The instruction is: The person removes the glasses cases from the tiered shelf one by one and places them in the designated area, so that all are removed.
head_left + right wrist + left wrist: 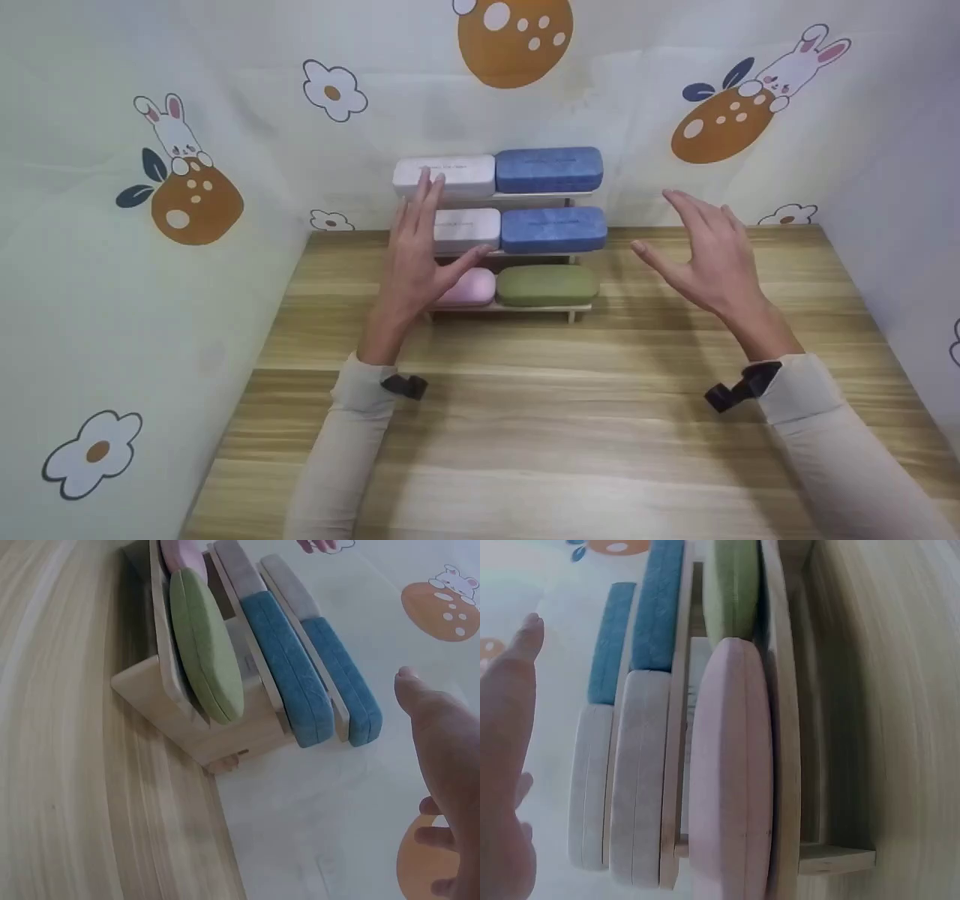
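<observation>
A three-tier wooden rack [517,308] stands at the back of the table, bearing glasses cases two to a tier. On top lie a white case [471,182] and a blue case [550,169]. The middle tier carries another white case [472,230] beside a second blue case [553,229]. Below are a pink case [731,765] and a green case [548,286]. My left hand [417,262], fingers straight and thumb spread, is over the rack's left side, hiding parts of the left cases. To the right of the rack, my right hand [716,259] hovers with nothing held.
The wood-grain table [555,442] extends in front of the rack. A pale wall covering [637,97] printed with rabbits, oranges and flowers encloses the back and sides. Each wrist carries a small black camera mount, such as the right one [742,386].
</observation>
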Tool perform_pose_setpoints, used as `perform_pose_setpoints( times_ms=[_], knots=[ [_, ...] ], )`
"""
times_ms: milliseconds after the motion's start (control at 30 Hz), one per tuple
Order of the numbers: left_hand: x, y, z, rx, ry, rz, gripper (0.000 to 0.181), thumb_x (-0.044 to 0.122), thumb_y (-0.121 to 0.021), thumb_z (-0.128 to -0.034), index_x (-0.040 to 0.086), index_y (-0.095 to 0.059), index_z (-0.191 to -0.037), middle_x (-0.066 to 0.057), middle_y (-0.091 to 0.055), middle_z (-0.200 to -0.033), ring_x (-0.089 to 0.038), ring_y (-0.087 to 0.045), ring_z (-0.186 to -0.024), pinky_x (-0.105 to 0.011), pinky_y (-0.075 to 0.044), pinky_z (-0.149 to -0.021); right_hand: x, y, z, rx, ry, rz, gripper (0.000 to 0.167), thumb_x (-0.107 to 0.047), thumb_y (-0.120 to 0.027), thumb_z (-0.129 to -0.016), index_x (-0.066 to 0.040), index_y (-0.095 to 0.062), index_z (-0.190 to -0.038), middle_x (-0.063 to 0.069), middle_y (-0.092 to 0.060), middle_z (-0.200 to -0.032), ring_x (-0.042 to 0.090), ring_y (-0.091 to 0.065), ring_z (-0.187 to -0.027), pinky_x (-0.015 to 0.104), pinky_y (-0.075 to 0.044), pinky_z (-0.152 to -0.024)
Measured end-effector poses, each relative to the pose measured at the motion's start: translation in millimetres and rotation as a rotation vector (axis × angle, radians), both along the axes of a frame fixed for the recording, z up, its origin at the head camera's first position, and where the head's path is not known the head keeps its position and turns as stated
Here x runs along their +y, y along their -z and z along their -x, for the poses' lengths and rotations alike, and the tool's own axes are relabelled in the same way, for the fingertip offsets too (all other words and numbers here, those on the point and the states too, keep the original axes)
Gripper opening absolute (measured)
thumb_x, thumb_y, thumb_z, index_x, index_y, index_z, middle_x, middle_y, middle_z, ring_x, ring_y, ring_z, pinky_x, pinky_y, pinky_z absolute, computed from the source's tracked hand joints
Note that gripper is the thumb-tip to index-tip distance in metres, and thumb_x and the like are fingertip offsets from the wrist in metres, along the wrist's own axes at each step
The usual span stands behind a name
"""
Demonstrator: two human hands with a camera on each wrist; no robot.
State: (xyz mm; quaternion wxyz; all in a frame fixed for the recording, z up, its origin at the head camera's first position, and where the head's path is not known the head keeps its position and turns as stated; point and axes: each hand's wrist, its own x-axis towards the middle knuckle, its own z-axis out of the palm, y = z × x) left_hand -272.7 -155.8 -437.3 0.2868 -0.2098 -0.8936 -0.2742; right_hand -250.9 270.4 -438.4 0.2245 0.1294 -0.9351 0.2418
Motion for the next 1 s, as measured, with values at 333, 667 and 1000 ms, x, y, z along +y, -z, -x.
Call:
perform_pose_setpoints(
  times_ms=[333, 667, 1000],
  knots=[
    [-39.4, 19.0, -9.9, -0.079, 0.033, -0.284, 0.107, 0.047, -0.086, -0.0920, 0.016, -0.024, -0.173, -0.001, -0.021, -0.182, -0.021, -0.020, -0.169, -0.050, -0.020, -0.139, -14, 15.9, -9.1, -0.023, -0.052, 0.047, 0.074, -0.057, -0.075, -0.098, -0.021, -0.053, -0.160, 0.013, -0.068, -0.149, 0.039, -0.062, -0.139, 0.067, -0.051, -0.110],
    [-65.2, 58.6, -18.5, -0.320, -0.028, -0.543, 0.105, 0.044, -0.087, -0.0922, 0.025, -0.023, -0.173, -0.006, -0.033, -0.177, -0.027, -0.038, -0.161, -0.047, -0.032, -0.135, -29, 37.7, -9.7, -0.064, -0.121, 0.077, 0.074, -0.050, -0.077, -0.099, -0.013, -0.052, -0.157, 0.016, -0.074, -0.135, 0.042, -0.070, -0.124, 0.067, -0.055, -0.101],
    [-72.4, 100.8, -21.2, -0.535, 0.072, -0.777, 0.097, 0.035, -0.084, -0.0971, 0.011, -0.025, -0.170, -0.011, -0.045, -0.171, -0.029, -0.047, -0.156, -0.043, -0.037, -0.133, -46, 60.9, -13.1, -0.240, -0.188, 0.131, 0.073, -0.055, -0.077, -0.098, -0.013, -0.055, -0.153, 0.016, -0.072, -0.138, 0.037, -0.069, -0.124, 0.057, -0.059, -0.103]
  ],
)
